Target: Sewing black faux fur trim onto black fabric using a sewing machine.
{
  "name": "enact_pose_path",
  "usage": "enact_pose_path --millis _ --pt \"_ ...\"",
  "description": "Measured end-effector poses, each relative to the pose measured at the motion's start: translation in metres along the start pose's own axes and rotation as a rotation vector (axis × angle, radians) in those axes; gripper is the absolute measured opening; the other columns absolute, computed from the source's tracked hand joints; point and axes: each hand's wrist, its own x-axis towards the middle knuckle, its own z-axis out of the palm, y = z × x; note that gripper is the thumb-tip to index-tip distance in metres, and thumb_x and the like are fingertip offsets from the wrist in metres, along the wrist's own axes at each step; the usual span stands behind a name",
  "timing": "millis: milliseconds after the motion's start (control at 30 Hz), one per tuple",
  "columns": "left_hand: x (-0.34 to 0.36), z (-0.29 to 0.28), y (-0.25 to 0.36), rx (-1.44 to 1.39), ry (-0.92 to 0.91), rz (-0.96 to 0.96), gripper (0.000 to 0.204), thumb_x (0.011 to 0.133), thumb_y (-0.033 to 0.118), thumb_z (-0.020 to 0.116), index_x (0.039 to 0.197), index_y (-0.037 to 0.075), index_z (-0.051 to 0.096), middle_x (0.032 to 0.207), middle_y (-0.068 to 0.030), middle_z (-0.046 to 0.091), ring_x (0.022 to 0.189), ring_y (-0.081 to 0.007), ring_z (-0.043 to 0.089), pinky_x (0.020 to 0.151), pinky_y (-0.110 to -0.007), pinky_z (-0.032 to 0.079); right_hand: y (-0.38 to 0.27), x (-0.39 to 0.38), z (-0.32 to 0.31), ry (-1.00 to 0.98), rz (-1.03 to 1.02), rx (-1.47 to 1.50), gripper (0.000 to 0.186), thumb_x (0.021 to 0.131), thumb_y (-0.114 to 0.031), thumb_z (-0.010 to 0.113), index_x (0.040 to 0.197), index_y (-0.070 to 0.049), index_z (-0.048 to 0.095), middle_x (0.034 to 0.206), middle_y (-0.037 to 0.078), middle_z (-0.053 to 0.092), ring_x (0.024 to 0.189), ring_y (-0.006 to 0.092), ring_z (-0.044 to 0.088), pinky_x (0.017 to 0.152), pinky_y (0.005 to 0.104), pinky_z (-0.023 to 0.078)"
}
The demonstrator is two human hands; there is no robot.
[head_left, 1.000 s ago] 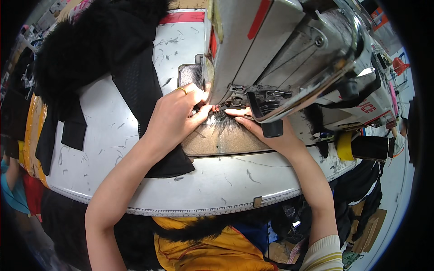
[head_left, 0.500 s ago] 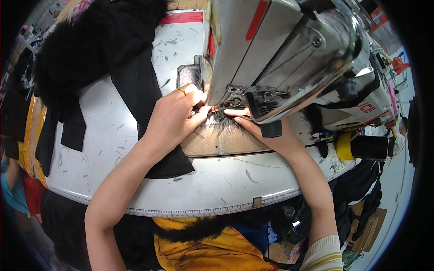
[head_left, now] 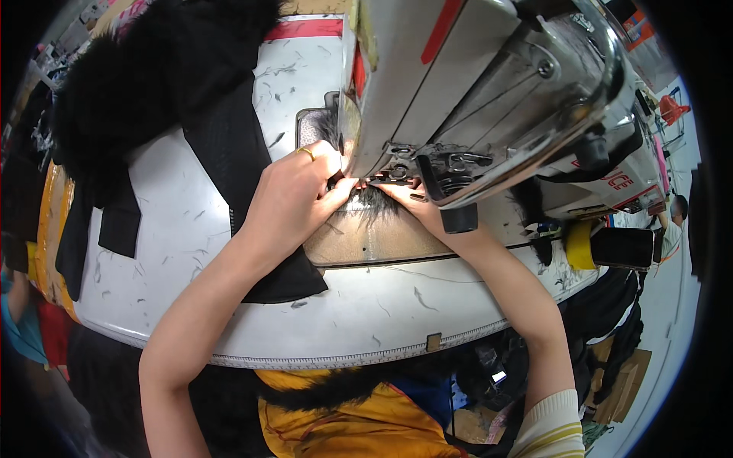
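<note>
A sewing machine [head_left: 427,91] stands over its metal bed plate [head_left: 366,243], where a piece of black furry fabric [head_left: 376,201] lies below the needle area. My left hand [head_left: 294,187], with a ring on one finger, is closed in a pinch on the fabric's left side. From the right, my right hand [head_left: 439,217] reaches in under the machine head, its fingertips gripping the fabric close to my left thumb. Part of the right hand is hidden behind a dark machine part [head_left: 458,217]. The needle itself cannot be made out.
A heap of black furry garments [head_left: 153,99] covers the table's left side, with a black cloth panel [head_left: 229,153] running toward my left forearm. Loose fur bits lie on the white table [head_left: 183,229]. A measuring tape [head_left: 328,360] edges its front. Yellow cloth [head_left: 343,420] is below.
My right hand has moved left and slightly inward, bringing its fingertips closer to my left thumb. The left hand stays in nearly the same place. The view has shifted slightly.
</note>
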Motion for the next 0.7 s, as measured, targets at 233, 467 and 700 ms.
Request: enact_pose_path --millis 233,467,700 --pt "-0.002 0.004 -0.002 0.081 0.011 0.048 0.022 0.081 0.018 0.072 0.081 0.0 0.059 0.075 -0.0108 0.056 0.063 -0.0272 0.058 0.059 -0.038 0.048 0.012 0.001 0.013 0.06 -0.034 -0.06 0.024 0.085 -0.021 0.073 0.099 -0.003 0.07 0.089 0.006 0.07 0.076 0.0106 0.065 0.068 0.0266 0.052" --pt "-0.003 -0.021 0.011 0.162 0.208 0.366 0.012 0.075 0.011 0.073 0.081 0.005 0.064 0.085 -0.0062 0.063 0.078 -0.0223 0.065 0.066 -0.032 0.053 0.018 -0.001 -0.003 0.217 -0.018 -0.174 0.035 0.075 -0.033 0.075 0.07 0.001 0.069 0.074 0.017 0.065 0.071 0.0322 0.062 0.068 0.0438 0.046" --pt "0.007 -0.032 0.001 0.299 0.036 0.358 0.015 0.075 0.016 0.073 0.083 0.006 0.065 0.092 -0.006 0.064 0.098 -0.0237 0.062 0.078 -0.034 0.052 -0.024 -0.007 -0.043 0.192 0.078 -0.31 0.025 0.082 -0.023 0.072 0.072 -0.001 0.065 0.07 0.014 0.062 0.067 0.0293 0.062 0.066 0.036 0.049"
